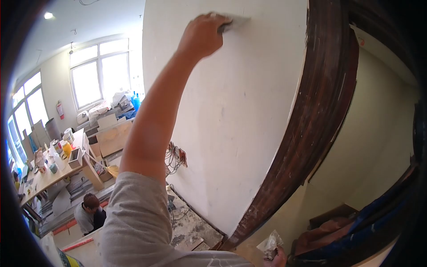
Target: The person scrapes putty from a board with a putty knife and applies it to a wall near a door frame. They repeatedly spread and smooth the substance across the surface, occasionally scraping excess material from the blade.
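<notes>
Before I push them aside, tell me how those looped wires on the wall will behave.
The wires look thin and curved, so they should flex rather than stay stiff. Their crossing loops may snag on each other or spring back. They seem to come from the wall box, so they would probably stay tethered there.

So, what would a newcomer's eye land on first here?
Probably the outstretched left arm crossing the pale wall, its left hand holding a flat blade high up. Next, the dark frame along the wall's right edge; then the bright windows at upper left, with a cluttered table lower down.
</notes>
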Demonstrator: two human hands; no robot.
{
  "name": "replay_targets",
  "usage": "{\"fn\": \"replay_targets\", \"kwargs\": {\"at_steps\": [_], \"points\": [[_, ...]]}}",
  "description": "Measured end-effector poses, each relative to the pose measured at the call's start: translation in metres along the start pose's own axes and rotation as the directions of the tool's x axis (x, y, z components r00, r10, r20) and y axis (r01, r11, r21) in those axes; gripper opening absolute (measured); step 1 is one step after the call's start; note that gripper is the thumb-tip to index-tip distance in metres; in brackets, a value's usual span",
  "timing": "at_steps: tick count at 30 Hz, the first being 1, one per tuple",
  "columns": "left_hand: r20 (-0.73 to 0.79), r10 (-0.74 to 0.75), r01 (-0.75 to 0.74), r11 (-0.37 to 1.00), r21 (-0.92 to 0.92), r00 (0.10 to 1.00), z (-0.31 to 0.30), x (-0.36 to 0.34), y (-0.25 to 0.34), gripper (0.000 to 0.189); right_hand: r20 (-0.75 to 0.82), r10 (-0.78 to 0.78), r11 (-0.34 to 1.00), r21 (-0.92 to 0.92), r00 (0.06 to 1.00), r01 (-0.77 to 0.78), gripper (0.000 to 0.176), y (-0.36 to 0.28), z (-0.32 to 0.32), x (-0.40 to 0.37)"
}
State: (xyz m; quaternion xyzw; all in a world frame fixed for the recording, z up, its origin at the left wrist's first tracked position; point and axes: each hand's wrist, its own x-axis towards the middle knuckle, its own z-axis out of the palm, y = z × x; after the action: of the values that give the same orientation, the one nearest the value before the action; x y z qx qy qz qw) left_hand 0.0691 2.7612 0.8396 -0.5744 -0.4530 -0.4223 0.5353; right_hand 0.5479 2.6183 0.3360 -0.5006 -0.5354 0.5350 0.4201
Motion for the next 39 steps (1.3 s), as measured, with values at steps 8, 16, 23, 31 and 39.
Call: {"fn": "replay_targets", "kwargs": {"at_steps": [8,16,23,31,39], "points": [[0.125,-0.079,0.094,0.988,-0.12,0.989,-0.001,-0.153,0.046,0.048,-0.029,-0.106,0.968,-0.233,0.994,0.096,0.048,0.037,-0.022,0.015],[0.262,-0.103,0.144,0.979,-0.142,0.959,0.001,-0.295,0.095,0.055,-0.042,-0.014,0.989,-0.147,0.999,0.007,0.047,0.03,-0.015,0.022],[0.215,-0.05,0.105,0.962,-0.252,0.975,-0.031,-0.331,0.095,0.046,-0.019,-0.004,0.96,-0.28,1.0,-0.002,0.046,0.003,-0.011,0.014],[-0.181,-0.019,0.023,1.0,0.019,0.983,-0.023,0.002,-0.008,0.042,-0.043,-0.068,0.992,-0.108,0.997,0.063,0.037,0.004,-0.009,0.012],[-0.022,-0.115,0.115,0.993,0.014,0.993,-0.024,0.132,-0.005,0.042,-0.075,-0.128,0.992,-0.003,0.989,0.128,0.032,0.027,-0.011,0.0]]}}
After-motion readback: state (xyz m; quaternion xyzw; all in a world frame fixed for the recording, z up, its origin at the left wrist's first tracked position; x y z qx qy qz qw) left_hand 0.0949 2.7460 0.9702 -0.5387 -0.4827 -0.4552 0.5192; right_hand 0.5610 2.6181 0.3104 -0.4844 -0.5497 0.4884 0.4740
